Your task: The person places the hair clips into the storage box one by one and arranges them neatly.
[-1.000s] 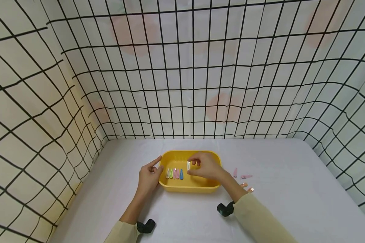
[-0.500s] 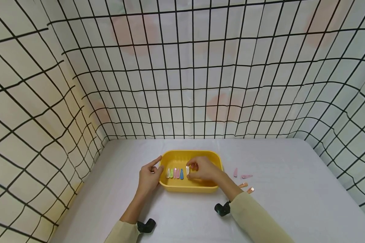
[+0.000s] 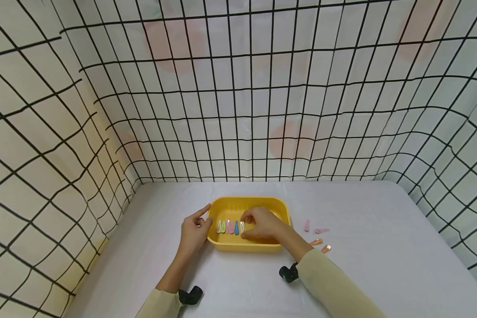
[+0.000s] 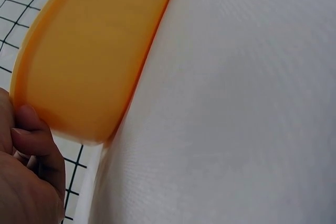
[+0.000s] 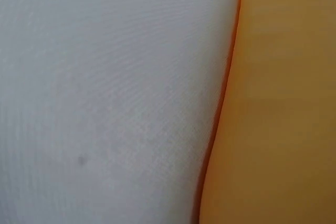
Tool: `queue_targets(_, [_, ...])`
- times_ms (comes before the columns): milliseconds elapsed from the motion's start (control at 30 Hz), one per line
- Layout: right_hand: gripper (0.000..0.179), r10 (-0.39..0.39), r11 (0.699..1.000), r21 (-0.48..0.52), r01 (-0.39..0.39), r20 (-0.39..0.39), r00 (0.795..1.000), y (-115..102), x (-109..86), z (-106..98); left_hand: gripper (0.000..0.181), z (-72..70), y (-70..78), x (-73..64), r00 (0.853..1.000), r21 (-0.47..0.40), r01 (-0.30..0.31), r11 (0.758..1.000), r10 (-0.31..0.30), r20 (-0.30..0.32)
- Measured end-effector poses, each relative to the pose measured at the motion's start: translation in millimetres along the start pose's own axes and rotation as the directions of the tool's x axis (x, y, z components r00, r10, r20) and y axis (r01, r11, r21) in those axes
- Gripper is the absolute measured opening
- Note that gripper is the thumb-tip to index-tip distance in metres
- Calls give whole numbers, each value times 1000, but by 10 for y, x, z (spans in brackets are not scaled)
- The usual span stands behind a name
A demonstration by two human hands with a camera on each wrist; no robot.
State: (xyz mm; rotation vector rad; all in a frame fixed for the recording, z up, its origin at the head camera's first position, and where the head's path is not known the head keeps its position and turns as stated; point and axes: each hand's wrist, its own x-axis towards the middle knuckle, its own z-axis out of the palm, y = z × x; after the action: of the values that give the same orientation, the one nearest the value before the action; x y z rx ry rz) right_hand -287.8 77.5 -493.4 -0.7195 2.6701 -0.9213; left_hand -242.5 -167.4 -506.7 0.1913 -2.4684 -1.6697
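My left hand point(image 3: 194, 230) grips the left end of a yellow tray point(image 3: 246, 248), its thumb at the rim. In the left wrist view, the fingers of my left hand point(image 4: 34, 166) press against the outer wall of the tray point(image 4: 94, 51). Inside the tray, my right hand point(image 3: 264, 224) pinches a white snap hair clip point(image 3: 242, 227) upright between thumb and fingers. Just left of it stands a row of clips, with a blue hair clip point(image 3: 236, 228) at its right end, then pink, green and whitish ones. The right wrist view shows only tray wall point(image 5: 278, 103) and cloth; the hand is outside it.
Right of the tray lie two pink hair clips point(image 3: 307, 225) and two orange hair clips point(image 3: 316, 242), partly near my right forearm. A white cloth point(image 3: 238, 287) covers the table. Black wire grid point(image 3: 252, 132) stands behind and along both sides.
My right hand has moved slightly left and down with the white hair clip, bringing it beside the blue one. My left hand stays at the tray.
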Motion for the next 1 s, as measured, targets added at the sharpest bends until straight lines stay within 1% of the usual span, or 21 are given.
queue_targets(133, [41, 8, 1000, -3, -8, -6, 1000, -2, 12, 1, 45, 6, 2, 11, 1000, -5, -6, 1000, 6, 3])
queue_targets(233, [42, 0, 1000, -11, 0, -12, 1000, 6, 18, 4, 44, 9, -2, 16, 1000, -7, -14, 1000, 14, 4])
queue_targets(400, [44, -22, 1000, -15, 22, -16, 1000, 3, 18, 9, 44, 4, -16, 12, 1000, 3, -8, 1000, 8, 0])
queue_targets(500, [48, -18, 1000, -11, 18, -15, 1000, -13, 6, 9, 45, -4, -22, 7, 1000, 6, -9, 1000, 9, -3])
queue_targets(600, [49, -21, 1000, -9, 20, -34, 999, -35, -24, -16, 44, 0, -18, 8, 1000, 7, -10, 1000, 10, -6])
queue_targets(800, [42, -47, 998, 37, 51, -99, 994, -62, -175, -138, 45, -10, -19, -1, 1000, 9, -5, 1000, 5, -4])
queue_targets(900, [38, -56, 997, 49, 63, -123, 991, -25, -288, -250, 45, -12, -22, -5, 1000, 11, -9, 1000, 9, 2])
queue_targets(1000, [39, -76, 996, 40, 84, -158, 984, 48, -413, -391, 45, -12, -23, -6, 1000, 13, -9, 1000, 9, 1])
